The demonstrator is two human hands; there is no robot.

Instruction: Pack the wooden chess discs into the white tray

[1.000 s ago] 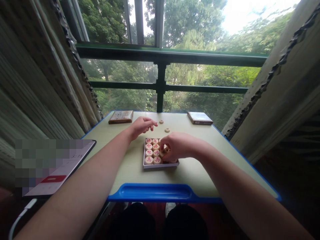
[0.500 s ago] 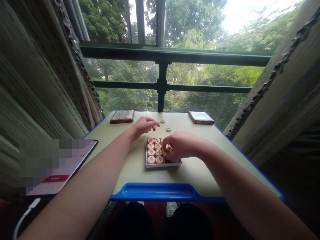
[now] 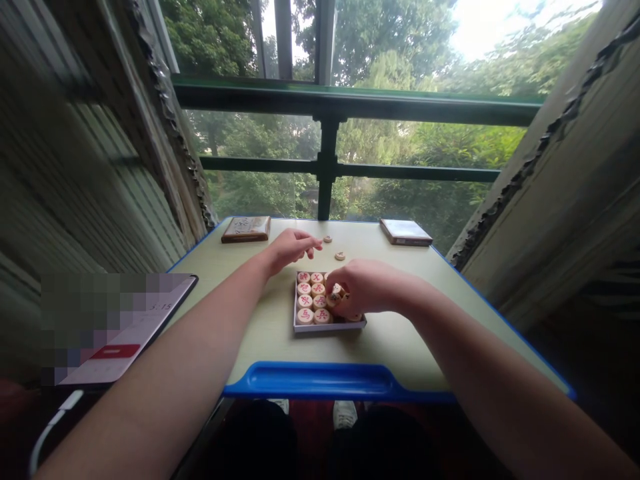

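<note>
A shallow white box [image 3: 327,327] on the table holds rows of round wooden Chinese chess pieces [image 3: 305,316], those on the left bearing red characters. Over the right part of the box is my right hand [image 3: 367,285], its thumb and fingers closed on a Chinese chess piece [image 3: 334,299]; the hand hides part of the rows behind it. My left hand [image 3: 294,250] hovers beyond the box's left corner, fingers stretched to the right and apart, holding nothing that I can see. Just past its fingertips lie two loose pieces, a farther piece [image 3: 327,239] and a nearer piece [image 3: 340,256].
A flat brown-edged box [image 3: 246,229] lies at the table's far left, and a white-topped flat box [image 3: 406,233] at the far right. A tablet [image 3: 150,327] with a white cable [image 3: 55,423] is at the left. A blue tray groove [image 3: 320,380] runs along the near edge.
The view has shifted slightly. My right hand keeps its place over the box, with the pinched piece showing a little more. My left hand has hardly moved.
</note>
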